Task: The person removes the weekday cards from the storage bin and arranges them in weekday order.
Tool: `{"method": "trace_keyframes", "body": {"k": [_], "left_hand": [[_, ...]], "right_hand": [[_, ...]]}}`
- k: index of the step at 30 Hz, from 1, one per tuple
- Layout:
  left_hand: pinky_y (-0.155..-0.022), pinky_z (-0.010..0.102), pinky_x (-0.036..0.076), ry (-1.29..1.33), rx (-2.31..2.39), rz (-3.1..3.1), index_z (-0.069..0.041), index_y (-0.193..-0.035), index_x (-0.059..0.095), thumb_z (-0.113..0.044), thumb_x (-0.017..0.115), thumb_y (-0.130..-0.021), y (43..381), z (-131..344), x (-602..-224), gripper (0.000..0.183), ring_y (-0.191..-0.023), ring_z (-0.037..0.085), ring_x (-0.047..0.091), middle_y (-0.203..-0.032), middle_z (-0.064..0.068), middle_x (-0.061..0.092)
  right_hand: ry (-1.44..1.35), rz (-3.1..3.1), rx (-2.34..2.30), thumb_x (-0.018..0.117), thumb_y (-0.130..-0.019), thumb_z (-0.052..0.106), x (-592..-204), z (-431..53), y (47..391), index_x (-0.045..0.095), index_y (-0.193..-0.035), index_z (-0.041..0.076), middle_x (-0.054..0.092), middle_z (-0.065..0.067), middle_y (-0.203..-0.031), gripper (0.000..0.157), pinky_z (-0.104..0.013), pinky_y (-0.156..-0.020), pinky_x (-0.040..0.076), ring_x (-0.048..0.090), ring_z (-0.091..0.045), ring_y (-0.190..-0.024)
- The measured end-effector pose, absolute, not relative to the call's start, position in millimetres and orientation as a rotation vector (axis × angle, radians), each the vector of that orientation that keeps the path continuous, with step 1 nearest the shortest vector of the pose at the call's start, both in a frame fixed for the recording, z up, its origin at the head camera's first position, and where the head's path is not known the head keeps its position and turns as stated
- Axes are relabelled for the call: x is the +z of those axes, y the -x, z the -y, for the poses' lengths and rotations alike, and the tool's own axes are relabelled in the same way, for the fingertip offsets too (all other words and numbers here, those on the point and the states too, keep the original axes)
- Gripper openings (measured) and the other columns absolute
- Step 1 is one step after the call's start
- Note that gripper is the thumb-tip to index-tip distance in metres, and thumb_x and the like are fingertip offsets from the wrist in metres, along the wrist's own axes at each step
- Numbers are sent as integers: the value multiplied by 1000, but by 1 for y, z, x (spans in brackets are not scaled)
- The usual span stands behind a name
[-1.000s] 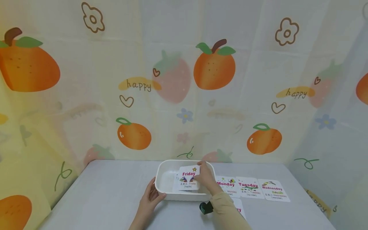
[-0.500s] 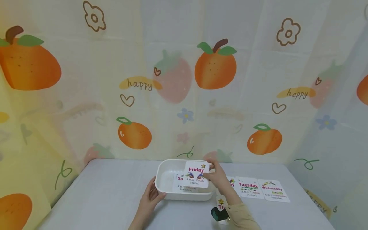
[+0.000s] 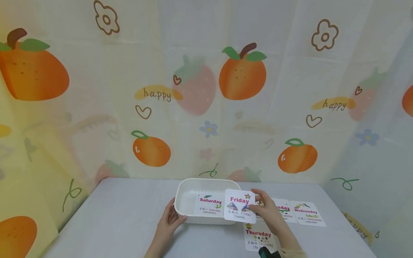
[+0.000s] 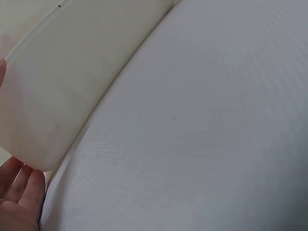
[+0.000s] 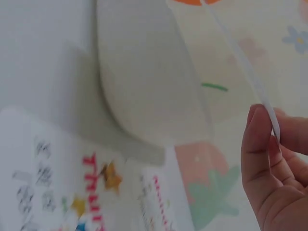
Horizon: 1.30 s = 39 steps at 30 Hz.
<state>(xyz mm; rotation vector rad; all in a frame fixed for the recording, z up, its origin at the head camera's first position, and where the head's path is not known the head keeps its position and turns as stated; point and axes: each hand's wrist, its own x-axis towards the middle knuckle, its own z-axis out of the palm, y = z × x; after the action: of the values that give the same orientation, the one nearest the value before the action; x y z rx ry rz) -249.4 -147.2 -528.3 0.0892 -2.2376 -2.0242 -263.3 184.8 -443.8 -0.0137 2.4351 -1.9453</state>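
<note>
The Friday card (image 3: pixel 233 216), white with pink lettering, is pinched at its right edge by my right hand (image 3: pixel 269 211). It hangs over the right end of a white plastic tray (image 3: pixel 206 220). In the right wrist view, thumb and fingers hold the card (image 5: pixel 250 72), seen edge-on. My left hand (image 3: pixel 169 219) grips the tray's left end, thumb at the front corner and fingers around the side. Inside the tray lies the Saturday card (image 3: pixel 206 206). In the left wrist view the tray wall (image 4: pixel 72 72) fills the upper left, with fingers (image 4: pixel 31 192) at its corner.
Right of the tray lie the Wednesday card (image 3: pixel 308 214), the partly covered Tuesday card (image 3: pixel 287 215) and the Monday card (image 5: pixel 156 202), mostly hidden by the right hand in the head view. The Thursday card (image 3: pixel 256 239) lies nearer. A fruit-print curtain (image 3: pixel 206 150) stands behind the table (image 3: pixel 129 215).
My right hand has lifted the Friday card off the Saturday card and carried it right, past the tray's end. The Saturday and Thursday cards are now uncovered. The left hand stays on the tray.
</note>
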Motion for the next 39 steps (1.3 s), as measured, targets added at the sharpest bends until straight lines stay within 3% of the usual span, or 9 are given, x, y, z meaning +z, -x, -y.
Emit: {"method": "trace_keyframes", "body": {"k": [11,24,39], "left_hand": [[-100,31,39,-53,-2023,2221,-17,-146,26,-26,75,-79,248,146,-526,84,-128,32,37,-140,19,38],[-101,34,39,-87,-2039,2239,-18,-147,22,-30,74,-79,246,147,-524,86,-129,33,34,-143,19,33],[-100,34,40,-122,-2002,2264,-19,-146,25,-33,75,-77,247,146,-526,86,-128,33,36,-142,19,35]], "right_hand": [[-80,-2296,-1991,62,-86,3,-465,-246,236,31,-139,0,45,-16,-106,61,-29,-73,55,56,-23,-91],[-339,-2435,-1678,62,-87,10,-483,-308,220,30,-141,0,48,-17,-105,63,-32,-73,53,55,-23,-85],[-477,-2287,-1753,61,-87,10,-491,-333,215,25,-142,-3,55,-18,-108,67,-39,-73,56,61,-27,-84]]}}
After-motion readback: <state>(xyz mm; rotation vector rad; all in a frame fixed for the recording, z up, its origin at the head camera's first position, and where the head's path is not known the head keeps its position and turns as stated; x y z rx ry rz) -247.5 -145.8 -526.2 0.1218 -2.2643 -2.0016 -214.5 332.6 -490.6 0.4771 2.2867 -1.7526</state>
